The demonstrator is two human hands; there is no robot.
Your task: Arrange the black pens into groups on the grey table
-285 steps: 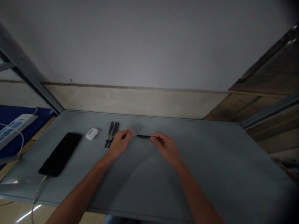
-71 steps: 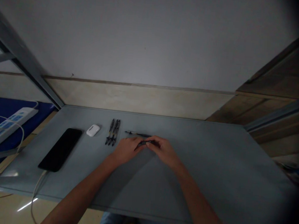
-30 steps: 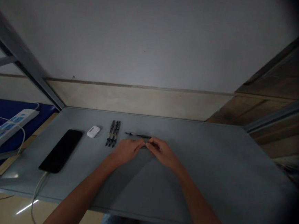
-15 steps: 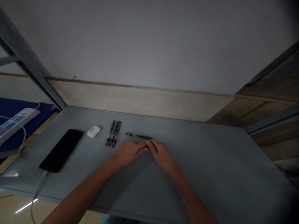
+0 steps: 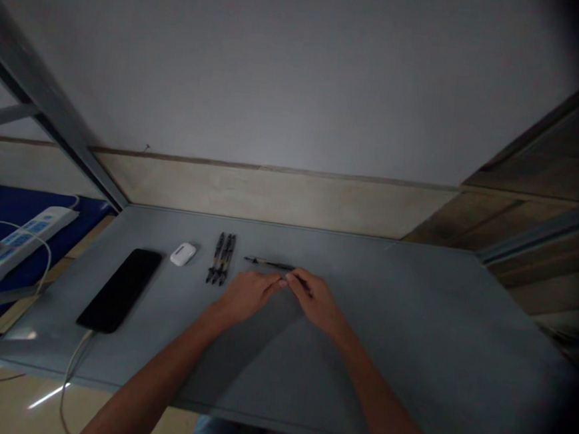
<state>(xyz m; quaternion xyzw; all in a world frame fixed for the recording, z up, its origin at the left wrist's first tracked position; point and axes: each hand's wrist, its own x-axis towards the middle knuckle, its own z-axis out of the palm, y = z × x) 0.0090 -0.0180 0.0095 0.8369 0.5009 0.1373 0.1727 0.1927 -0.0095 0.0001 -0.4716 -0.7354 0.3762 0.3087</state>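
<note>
My left hand and my right hand meet fingertip to fingertip over the middle of the table. Both are closed in a pinch on a slim dark pen, mostly hidden by the fingers; a bit of it shows in my right hand. Just beyond them a single black pen lies sideways, its right end close to my right hand's fingers. To the left of my left hand, 3 black pens with clear middles lie side by side, pointing away from me.
On the grey table lie a white earbud case and a black phone with a cable running off the front edge. A white power strip rests on a blue surface at left. A wall stands behind.
My hands stay together in nearly the same place. The fingers of my right hand have shifted slightly, and more of the dark pen shows there. The things on the table have not moved.
</note>
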